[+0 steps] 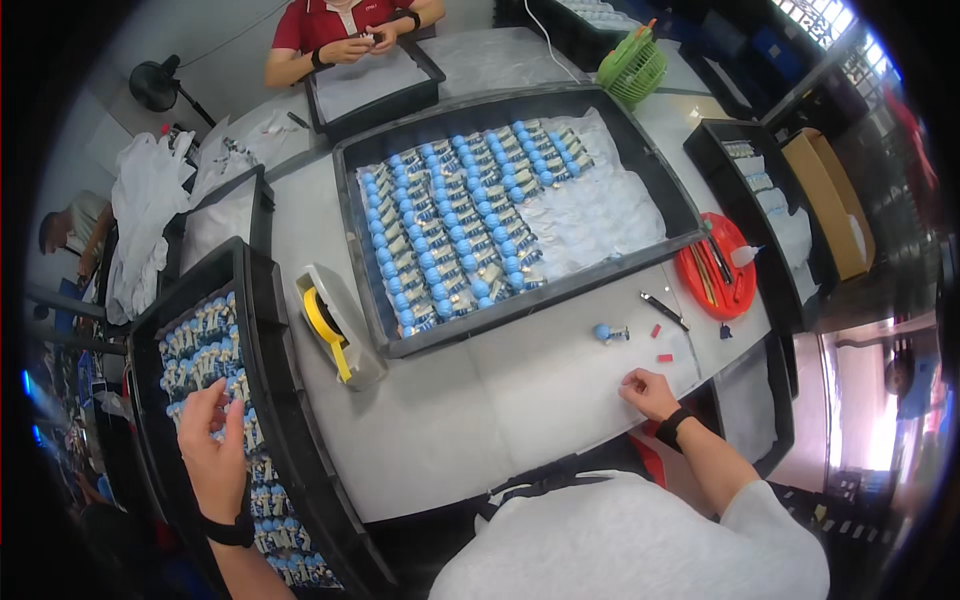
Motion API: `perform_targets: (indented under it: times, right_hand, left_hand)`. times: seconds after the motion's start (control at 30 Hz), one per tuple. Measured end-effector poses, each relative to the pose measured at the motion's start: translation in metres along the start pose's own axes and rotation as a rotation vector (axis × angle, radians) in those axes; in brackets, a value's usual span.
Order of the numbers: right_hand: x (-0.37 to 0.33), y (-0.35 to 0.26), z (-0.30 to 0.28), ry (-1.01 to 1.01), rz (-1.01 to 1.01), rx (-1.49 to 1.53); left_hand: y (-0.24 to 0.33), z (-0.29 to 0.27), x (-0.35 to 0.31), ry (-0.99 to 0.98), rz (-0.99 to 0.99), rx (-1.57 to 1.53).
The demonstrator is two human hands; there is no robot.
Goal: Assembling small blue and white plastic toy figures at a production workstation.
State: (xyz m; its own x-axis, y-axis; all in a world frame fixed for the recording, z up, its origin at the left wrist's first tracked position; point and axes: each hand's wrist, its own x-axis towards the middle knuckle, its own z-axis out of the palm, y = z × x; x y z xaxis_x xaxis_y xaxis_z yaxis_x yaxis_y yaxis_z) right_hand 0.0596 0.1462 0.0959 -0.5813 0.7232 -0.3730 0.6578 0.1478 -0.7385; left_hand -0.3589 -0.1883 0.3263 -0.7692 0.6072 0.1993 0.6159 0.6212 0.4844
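Over the long black tray (262, 345) at the left is my left hand (212, 440), its fingers curled toward the thumb among rows of small blue-headed figurines (205, 365). What its fingertips hold, if anything, is hidden. Near the front right edge of the table, my right hand (650, 393) is closed, thumb and fingers drawn together; nothing clear shows between them. A single figurine with a round blue head (603, 332) lies on the table beyond it. Beside that are two small red blocks (665, 358) and a dark pen-like cutter (664, 310).
A large black tray (540, 300) lined with white sheet holds rows of figurines. A tape dispenser (340, 325) stands to its left, a red dish (716, 300) of tools and a bottle to its right. Across the table, a person in red (340, 40) works over another tray. A green fan (633, 68) stands nearby.
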Motion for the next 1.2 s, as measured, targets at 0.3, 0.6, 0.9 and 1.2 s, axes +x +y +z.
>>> perform_targets:
  times: [0.3,0.6,0.9,1.2]
  right_hand:
    - [0.165,-0.179,-0.109,0.149,-0.744,-0.166]
    - [0.372,-0.185,-0.122,0.001,-0.787,-0.850]
    - [0.429,-0.175,-0.114,-0.257,-0.723,-1.077]
    - [0.456,-0.163,-0.109,-0.294,-0.890,-0.879]
  left_hand:
    - [0.121,0.113,0.064,-0.351,0.369,-0.138]
    - [0.187,0.259,0.155,-0.562,0.422,-0.036]
    - [0.247,0.387,0.268,-0.568,0.528,0.167]
    - [0.251,0.460,0.307,-0.543,0.585,0.386]
